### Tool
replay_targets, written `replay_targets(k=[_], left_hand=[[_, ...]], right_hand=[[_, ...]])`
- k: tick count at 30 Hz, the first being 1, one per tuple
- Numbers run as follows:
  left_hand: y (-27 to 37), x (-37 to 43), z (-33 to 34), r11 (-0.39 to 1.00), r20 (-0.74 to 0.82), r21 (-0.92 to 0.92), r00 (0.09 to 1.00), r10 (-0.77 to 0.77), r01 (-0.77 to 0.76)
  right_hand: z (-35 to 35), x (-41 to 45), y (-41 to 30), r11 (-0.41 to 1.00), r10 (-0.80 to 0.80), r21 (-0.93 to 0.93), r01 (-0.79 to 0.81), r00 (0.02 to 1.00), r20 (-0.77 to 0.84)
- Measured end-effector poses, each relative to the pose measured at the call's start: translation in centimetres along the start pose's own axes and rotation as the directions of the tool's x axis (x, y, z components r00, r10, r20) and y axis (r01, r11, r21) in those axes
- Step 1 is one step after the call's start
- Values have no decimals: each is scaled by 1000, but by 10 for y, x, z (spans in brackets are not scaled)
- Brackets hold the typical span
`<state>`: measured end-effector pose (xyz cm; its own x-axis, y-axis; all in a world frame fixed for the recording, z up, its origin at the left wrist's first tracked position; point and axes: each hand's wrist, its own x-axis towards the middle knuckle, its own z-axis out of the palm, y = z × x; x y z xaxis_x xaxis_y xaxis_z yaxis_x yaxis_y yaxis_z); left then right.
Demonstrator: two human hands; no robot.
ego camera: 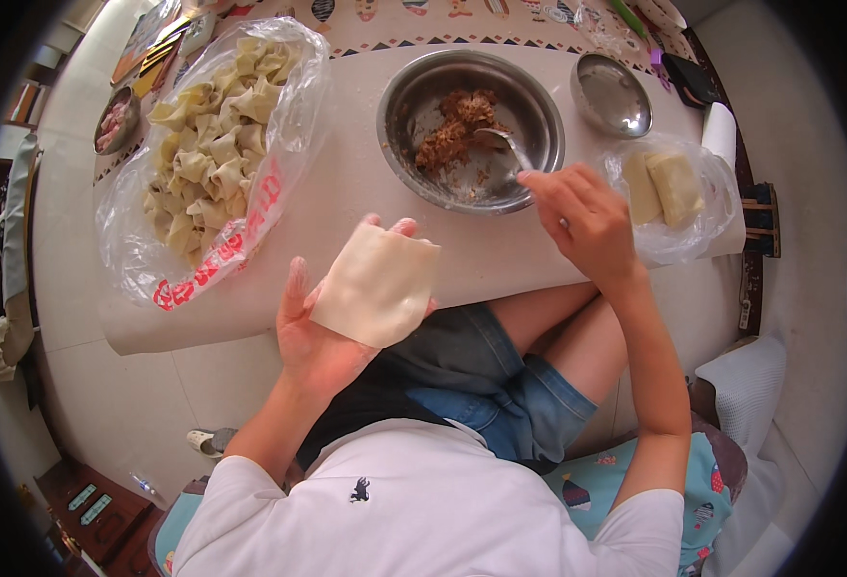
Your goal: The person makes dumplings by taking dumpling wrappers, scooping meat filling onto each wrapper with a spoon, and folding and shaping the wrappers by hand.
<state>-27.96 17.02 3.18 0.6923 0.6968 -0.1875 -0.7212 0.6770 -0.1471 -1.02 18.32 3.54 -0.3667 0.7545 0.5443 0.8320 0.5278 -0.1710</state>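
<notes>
A square dough wrapper lies flat on the palm and fingers of my left hand, palm up in front of the table's near edge. My right hand grips the handle of a metal spoon. The spoon's bowl rests at the brown minced filling inside a stainless steel bowl. To the left, many folded wontons lie on a clear plastic bag with red writing. Beside my right hand, a stack of wrappers sits on another clear plastic bag.
A small metal bowl stands at the right, near a black object. Another small bowl with pale pink pieces is at the far left. A white sheet covers the near part of the table. My legs are under its edge.
</notes>
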Motion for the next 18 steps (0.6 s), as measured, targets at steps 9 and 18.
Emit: replay_targets(k=[9, 18], left_hand=[[-6, 5, -4, 963, -109, 266, 992, 63, -32], [0, 0, -9, 967, -201, 241, 971, 133, -83]], right_hand=[[15, 11, -13, 982, -66, 179, 66, 998, -9], [1, 11, -14, 941, 15, 338, -34, 998, 57]])
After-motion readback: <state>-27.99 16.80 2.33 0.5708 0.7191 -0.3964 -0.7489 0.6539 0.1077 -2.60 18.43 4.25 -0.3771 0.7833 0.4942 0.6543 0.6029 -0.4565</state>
